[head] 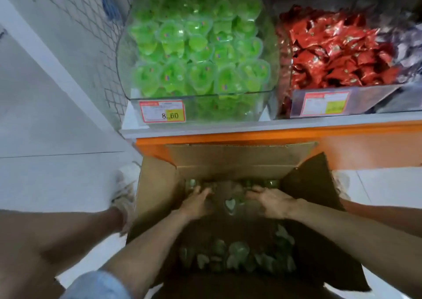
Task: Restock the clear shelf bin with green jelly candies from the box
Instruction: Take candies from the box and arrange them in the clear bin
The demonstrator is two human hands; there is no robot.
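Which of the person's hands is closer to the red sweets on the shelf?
Right. The right hand is down in the box, below the red sweets; the left hand lies further left in the same box.

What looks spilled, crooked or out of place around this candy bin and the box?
Nothing stands out. The green jelly candies lie inside the clear bin, none on the shelf edge or the floor. The cardboard box stands open below, with the left hand and right hand down among its candies.
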